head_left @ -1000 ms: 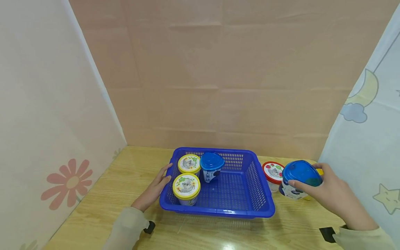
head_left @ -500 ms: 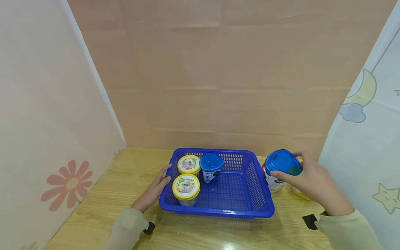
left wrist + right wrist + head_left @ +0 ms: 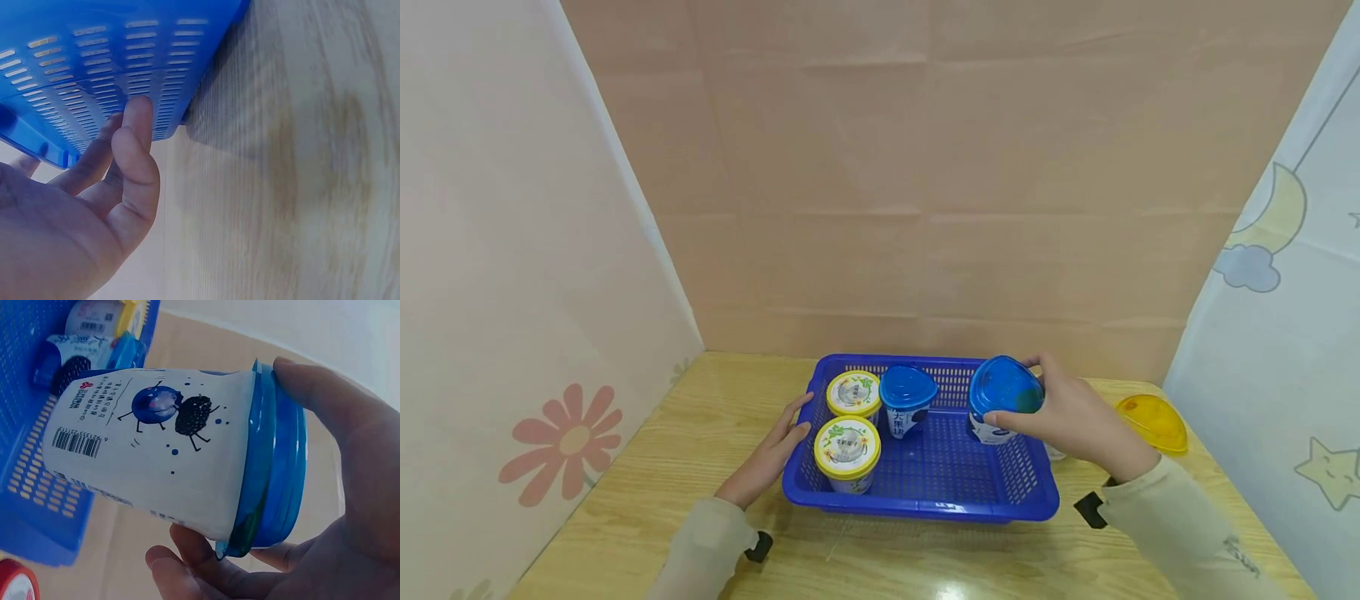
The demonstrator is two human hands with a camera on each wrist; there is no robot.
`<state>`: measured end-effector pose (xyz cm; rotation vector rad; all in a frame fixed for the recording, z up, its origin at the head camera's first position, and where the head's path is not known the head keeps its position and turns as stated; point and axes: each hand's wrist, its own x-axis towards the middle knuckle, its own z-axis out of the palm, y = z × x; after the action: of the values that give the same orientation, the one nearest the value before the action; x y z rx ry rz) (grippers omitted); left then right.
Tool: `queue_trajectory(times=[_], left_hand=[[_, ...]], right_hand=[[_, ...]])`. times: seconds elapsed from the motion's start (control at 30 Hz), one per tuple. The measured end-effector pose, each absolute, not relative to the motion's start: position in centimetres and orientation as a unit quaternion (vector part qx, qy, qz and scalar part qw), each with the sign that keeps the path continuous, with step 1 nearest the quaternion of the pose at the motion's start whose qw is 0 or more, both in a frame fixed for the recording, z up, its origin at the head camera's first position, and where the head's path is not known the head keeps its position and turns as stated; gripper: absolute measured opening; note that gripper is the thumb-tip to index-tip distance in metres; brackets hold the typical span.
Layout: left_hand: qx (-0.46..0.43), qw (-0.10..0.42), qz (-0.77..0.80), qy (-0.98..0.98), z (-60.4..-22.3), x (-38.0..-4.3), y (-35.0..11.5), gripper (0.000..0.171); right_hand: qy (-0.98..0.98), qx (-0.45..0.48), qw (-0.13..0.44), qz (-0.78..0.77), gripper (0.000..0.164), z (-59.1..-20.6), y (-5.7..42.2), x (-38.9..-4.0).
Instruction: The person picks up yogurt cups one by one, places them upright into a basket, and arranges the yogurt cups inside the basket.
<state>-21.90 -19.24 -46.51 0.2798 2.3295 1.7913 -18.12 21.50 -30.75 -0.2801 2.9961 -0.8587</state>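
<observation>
My right hand grips a yogurt cup with a blue three-cornered lid, over the right part of a blue plastic basket. In the right wrist view, thumb and fingers hold this cup around its lid; its white side shows printed berries. My left hand holds the basket's left side, with curled fingers against the slotted outer wall. Inside the basket, at left, stand two yellow-lidded cups and another blue-lidded yogurt cup.
Right of the basket is a red-lidded cup, mostly hidden by my right hand in the head view. Farther right sits a thing with a yellow translucent three-cornered lid. The wooden table meets cloth-covered walls at the back and sides.
My right hand has carried the blue-lidded yogurt cup leftward, from beside the red-lidded cup to over the basket. The yellow-lidded thing at right has come into sight. The left hand stays put.
</observation>
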Motion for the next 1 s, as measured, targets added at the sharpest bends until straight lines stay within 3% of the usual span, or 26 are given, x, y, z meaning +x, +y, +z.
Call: queue_trajectory(times=[1.0], left_hand=[[0.106,0.107,0.62,0.77,-46.5,-22.0,-19.4,0.052]], right_hand=[[0.954,-0.137,0.092,-0.251,0.1,-34.3,15.2,-21.7]])
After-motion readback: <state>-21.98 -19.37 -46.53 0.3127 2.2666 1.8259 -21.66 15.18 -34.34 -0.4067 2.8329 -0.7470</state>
